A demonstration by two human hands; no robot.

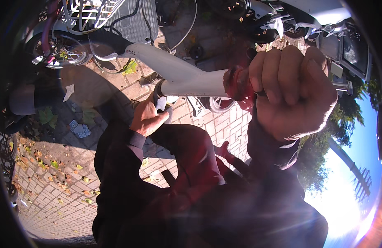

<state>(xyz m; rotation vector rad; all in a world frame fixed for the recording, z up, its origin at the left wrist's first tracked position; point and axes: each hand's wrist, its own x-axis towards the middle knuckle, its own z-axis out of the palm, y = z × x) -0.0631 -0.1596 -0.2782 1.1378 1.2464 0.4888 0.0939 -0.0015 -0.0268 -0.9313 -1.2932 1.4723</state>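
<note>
A white bicycle frame [187,78] lies across the view, with a red collar [239,83] at the right end of its tube. My right hand [292,91] is a closed fist close to the camera, beside that collar. Past the fist a short metal cylinder [344,87] sticks out; what the fingers wrap round is mostly hidden. Below the frame's round, open-ended shell [158,87], my left hand [149,117] is closed, its fingertips at the shell's rim. A small pale piece [161,104] shows at those fingers, too unclear to name.
A bicycle wheel [69,51] and a white wire basket [90,14] stand at upper left. Parked scooters [277,22] line the far right. Metal parts [197,105] lie on the brick paving [67,206] under the frame. Playing cards [80,129] and dry leaves lie at left.
</note>
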